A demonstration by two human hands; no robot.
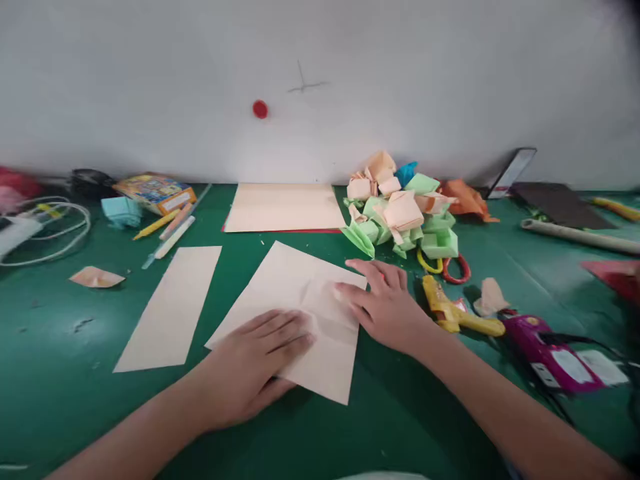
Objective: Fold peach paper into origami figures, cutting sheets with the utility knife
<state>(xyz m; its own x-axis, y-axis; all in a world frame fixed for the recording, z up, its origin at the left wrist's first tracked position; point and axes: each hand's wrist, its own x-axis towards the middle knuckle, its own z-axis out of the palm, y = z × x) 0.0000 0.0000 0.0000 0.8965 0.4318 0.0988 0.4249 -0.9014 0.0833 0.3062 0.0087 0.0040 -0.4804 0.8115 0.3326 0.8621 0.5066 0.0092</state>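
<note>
A pale cream sheet of paper (280,287) lies turned at an angle on the green table, with faint creases on its right half. My left hand (260,360) rests flat across its lower left part, fingers stretched out and the thumb near the lower edge. At the upper right corner, my right hand (383,300) touches the sheet with fingers spread and partly bent. To the left lies a cut strip of the same pale paper (173,307). A stack of pale sheets (285,208) sits against the wall, a red edge showing beneath.
Folded green and peach paper pieces (400,210) are heaped at the back. Scissors (455,268), a yellow glue gun (457,310) and a purple device with cables (553,353) lie right. Markers (175,237), a colourful box (155,192) and a white cable (75,240) lie left.
</note>
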